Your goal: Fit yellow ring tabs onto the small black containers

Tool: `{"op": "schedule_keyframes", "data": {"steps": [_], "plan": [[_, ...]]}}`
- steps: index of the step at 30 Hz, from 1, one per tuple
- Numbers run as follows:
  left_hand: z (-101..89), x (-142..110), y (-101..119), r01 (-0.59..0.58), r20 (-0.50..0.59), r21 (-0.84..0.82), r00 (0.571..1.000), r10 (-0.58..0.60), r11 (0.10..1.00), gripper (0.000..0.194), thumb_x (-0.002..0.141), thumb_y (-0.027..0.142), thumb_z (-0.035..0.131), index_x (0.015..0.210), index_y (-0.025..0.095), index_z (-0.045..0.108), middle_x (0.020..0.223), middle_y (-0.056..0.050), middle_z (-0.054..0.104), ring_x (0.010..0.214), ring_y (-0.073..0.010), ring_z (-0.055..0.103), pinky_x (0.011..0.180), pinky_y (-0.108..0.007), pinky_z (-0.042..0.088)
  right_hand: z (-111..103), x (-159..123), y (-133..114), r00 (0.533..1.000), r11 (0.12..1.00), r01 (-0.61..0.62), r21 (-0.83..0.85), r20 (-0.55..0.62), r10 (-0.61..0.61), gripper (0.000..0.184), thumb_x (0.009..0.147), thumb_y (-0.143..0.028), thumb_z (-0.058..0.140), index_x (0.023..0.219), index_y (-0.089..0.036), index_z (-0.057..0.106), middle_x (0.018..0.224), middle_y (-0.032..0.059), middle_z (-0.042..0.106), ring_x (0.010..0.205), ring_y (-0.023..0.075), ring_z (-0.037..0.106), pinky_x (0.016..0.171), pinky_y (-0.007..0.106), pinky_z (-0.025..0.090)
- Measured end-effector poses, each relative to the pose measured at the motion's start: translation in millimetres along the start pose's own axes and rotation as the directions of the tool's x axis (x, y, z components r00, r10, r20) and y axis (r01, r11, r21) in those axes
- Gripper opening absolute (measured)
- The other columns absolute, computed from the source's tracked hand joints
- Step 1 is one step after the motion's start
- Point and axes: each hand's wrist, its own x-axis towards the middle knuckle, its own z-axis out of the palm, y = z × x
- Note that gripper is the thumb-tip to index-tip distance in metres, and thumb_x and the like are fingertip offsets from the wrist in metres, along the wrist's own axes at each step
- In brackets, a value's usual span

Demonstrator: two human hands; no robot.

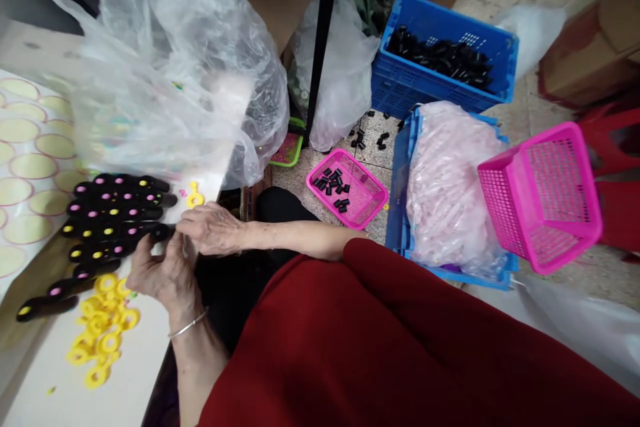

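My left hand, with a bangle on the wrist, has its thumb and fingers closed around the near end of a black tube on the table. My right hand is pinched at that tube's end; what lies between its fingertips is hidden. Several black tubes with pink or yellow dots lie side by side in rows beyond my hands. A yellow ring-shaped piece rests just above my right hand. Below my left hand is a heap of yellow ring-shaped pieces.
A clear plastic bag covers the far tabletop, beside a sheet with pale ovals. On the floor are a pink basket with short black pieces, a blue crate of black parts, a filled plastic bag and another pink basket.
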Motion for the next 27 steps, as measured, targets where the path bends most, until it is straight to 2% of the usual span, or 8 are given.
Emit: {"op": "schedule_keyframes", "data": {"steps": [4, 7, 11, 14, 18, 20, 23, 27], "plan": [[2.9, -2.7, 6.9, -0.017, -0.105, -0.062, 0.994, 0.01, 0.998, 0.032, 0.052, 0.03, 0.079, 0.08, 0.017, 0.071, 0.067, 0.005, 0.063, 0.061, -0.0108, 0.05, 0.058, -0.026, 0.047, 1.3, 2.1, 4.6, 0.999, 0.995, 0.021, 0.096, -0.026, -0.019, 0.009, 0.086, -0.011, 0.045, 0.088, -0.015, 0.053, 0.096, 0.007, 0.058, 0.093, 0.0174, 0.053, 0.086, 0.03, 0.04], [2.6, -2.4, -0.5, -0.038, -0.167, -0.092, 0.986, 0.022, 0.995, 0.031, 0.05, 0.026, 0.077, 0.077, 0.015, 0.068, 0.06, 0.006, 0.056, 0.057, -0.0098, 0.046, 0.054, -0.026, 0.043, 3.7, 3.7, 2.1, 0.993, 0.987, -0.01, 0.159, -0.113, 0.028, 0.011, 0.091, -0.021, 0.047, 0.092, -0.013, 0.055, 0.099, 0.0085, 0.057, 0.098, 0.0165, 0.053, 0.089, 0.028, 0.041], [-2.1, 1.8, -25.2, -0.268, -0.219, 0.069, 0.936, 0.277, 0.961, 0.026, 0.057, 0.029, 0.069, 0.078, 0.015, 0.065, 0.058, 0.004, 0.054, 0.051, -0.0084, 0.041, 0.051, -0.025, 0.04, 1.1, 1.5, -10.8, 0.977, 0.975, -0.01, 0.223, -0.204, 0.057, 0.032, 0.09, -0.038, 0.053, 0.109, -0.013, 0.055, 0.116, 0.0117, 0.053, 0.112, 0.0188, 0.05, 0.097, 0.031, 0.041], [-9.4, 0.0, -36.9, -0.471, -0.153, 0.239, 0.845, 0.512, 0.849, 0.024, 0.06, 0.031, 0.067, 0.078, 0.015, 0.064, 0.06, 0.001, 0.058, 0.05, -0.0086, 0.042, 0.054, -0.026, 0.04, -4.6, -7.5, -17.4, 0.984, 0.945, 0.036, 0.326, -0.179, 0.024, 0.028, 0.091, -0.033, 0.052, 0.112, -0.014, 0.055, 0.111, 0.0091, 0.057, 0.106, 0.0155, 0.054, 0.095, 0.027, 0.044], [-21.5, -14.8, -31.7, -0.578, 0.056, 0.146, 0.815, 0.577, 0.803, 0.031, 0.067, 0.035, 0.07, 0.091, 0.016, 0.066, 0.081, -0.006, 0.067, 0.056, -0.0102, 0.052, 0.059, -0.027, 0.046, -13.9, -40.5, -14.0, 0.961, 0.897, 0.078, 0.435, -0.273, 0.048, 0.02, 0.091, -0.027, 0.052, 0.106, -0.013, 0.056, 0.1, 0.0074, 0.06, 0.097, 0.0141, 0.057, 0.09, 0.027, 0.048], [-24.4, -22.8, -25.8, -0.568, 0.147, 0.056, 0.818, 0.556, 0.821, 0.039, 0.065, 0.039, 0.075, 0.095, 0.017, 0.066, 0.085, -0.006, 0.067, 0.06, -0.0106, 0.054, 0.063, -0.027, 0.048, -19.7, -62.4, -7.7, 0.917, 0.892, 0.105, 0.439, -0.391, 0.085, 0.022, 0.089, -0.025, 0.054, 0.108, -0.013, 0.055, 0.103, 0.0096, 0.061, 0.098, 0.0151, 0.058, 0.089, 0.029, 0.049], [-22.0, -30.9, -19.3, -0.445, 0.199, -0.126, 0.864, 0.462, 0.887, 0.038, 0.066, 0.037, 0.077, 0.097, 0.019, 0.067, 0.084, -0.003, 0.065, 0.06, -0.0089, 0.054, 0.063, -0.025, 0.048, -29.1, -87.6, 1.5, 0.87, 0.926, 0.067, 0.371, -0.476, 0.128, 0.024, 0.087, -0.026, 0.056, 0.109, -0.015, 0.056, 0.103, 0.0112, 0.062, 0.094, 0.0165, 0.06, 0.081, 0.031, 0.053], [-13.9, -40.8, -14.0, -0.226, 0.282, -0.353, 0.9, 0.333, 0.908, 0.025, 0.071, 0.034, 0.074, 0.091, 0.02, 0.069, 0.077, 0.0, 0.062, 0.058, -0.0074, 0.052, 0.056, -0.022, 0.044, -34.9, -99.0, 1.6, 0.865, 0.976, 0.084, 0.201, -0.5, 0.029, 0.022, 0.085, -0.021, 0.055, 0.107, -0.016, 0.057, 0.099, 0.0118, 0.064, 0.095, 0.0199, 0.062, 0.081, 0.035, 0.055]]}}
